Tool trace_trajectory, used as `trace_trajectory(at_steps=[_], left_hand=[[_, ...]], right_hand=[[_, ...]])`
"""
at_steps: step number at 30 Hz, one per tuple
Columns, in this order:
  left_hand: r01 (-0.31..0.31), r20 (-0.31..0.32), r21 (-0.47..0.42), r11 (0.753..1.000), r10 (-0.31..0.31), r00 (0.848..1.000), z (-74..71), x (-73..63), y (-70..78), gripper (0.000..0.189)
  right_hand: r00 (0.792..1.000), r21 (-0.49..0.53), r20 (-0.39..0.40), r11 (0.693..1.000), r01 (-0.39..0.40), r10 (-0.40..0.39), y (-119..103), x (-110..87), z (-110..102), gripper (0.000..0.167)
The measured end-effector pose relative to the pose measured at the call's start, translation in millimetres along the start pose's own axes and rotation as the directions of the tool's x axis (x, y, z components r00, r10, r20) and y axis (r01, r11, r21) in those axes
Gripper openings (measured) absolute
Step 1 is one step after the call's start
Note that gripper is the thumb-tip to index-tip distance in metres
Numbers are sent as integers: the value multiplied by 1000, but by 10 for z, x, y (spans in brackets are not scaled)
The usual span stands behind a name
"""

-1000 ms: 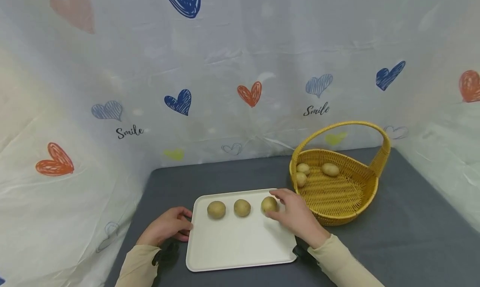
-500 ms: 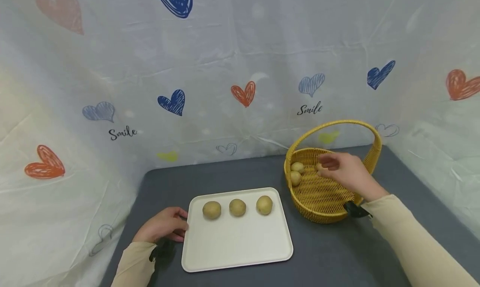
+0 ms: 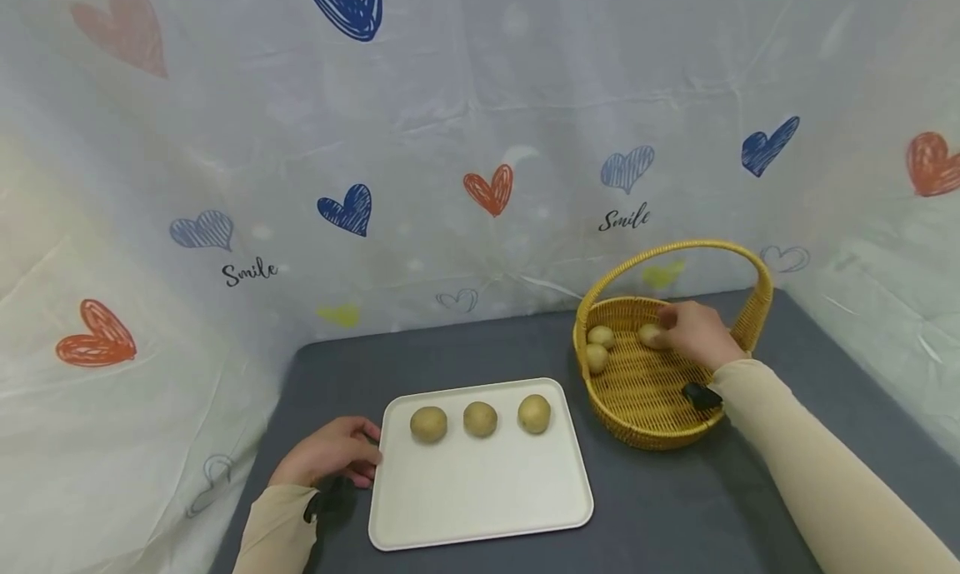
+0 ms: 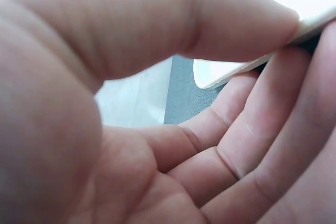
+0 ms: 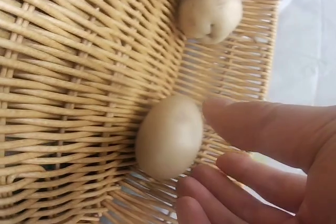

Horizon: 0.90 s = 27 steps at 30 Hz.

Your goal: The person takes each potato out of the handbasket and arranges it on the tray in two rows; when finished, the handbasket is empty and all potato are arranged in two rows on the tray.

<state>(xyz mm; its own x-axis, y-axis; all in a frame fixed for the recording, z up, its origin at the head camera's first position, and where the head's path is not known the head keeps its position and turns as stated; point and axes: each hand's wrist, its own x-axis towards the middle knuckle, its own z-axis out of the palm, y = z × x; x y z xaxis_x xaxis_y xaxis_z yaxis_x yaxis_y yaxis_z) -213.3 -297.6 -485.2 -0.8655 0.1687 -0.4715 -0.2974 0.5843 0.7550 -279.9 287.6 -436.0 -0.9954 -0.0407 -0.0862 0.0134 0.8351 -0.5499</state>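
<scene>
My left hand [image 3: 333, 453] pinches the left rim of a white rectangular tray [image 3: 480, 499]; in the left wrist view the thumb [image 4: 252, 24] lies over the edge with fingers beneath. Three potatoes sit in a row along the tray's far side: left [image 3: 428, 424], middle [image 3: 480, 419] and right [image 3: 534, 413]. Over at the yellow wicker basket [image 3: 637, 431], my right hand [image 3: 697, 334] reaches inside. Its thumb and fingers are spread beside a potato [image 5: 169, 137], with the thumb tip right at its side. Two more potatoes [image 5: 211, 14] lie against the basket's left wall.
The basket's tall arched handle [image 3: 682, 247] rises over its opening, beside my right hand. A dark grey cloth [image 3: 450, 357] covers the table. Behind it hangs a white curtain [image 3: 420, 141] printed with hearts.
My right hand has left the right-hand potato on the tray, moved right to the basket and lowered to the potato there. My left hand stays at the tray's rim.
</scene>
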Motion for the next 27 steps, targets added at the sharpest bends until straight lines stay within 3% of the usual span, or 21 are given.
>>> trace_trajectory(at_steps=[13,27], left_hand=[[-10,-4,-5,1000,10,1000,-1,14,-49,43],[-1,-25,-7,1000,1,1000,17,1,-15,40]], right_hand=[[1000,-32,3,999,-1,1,6,51,104,51],[999,-22,32,999,37,-37,-44,40,101,48]])
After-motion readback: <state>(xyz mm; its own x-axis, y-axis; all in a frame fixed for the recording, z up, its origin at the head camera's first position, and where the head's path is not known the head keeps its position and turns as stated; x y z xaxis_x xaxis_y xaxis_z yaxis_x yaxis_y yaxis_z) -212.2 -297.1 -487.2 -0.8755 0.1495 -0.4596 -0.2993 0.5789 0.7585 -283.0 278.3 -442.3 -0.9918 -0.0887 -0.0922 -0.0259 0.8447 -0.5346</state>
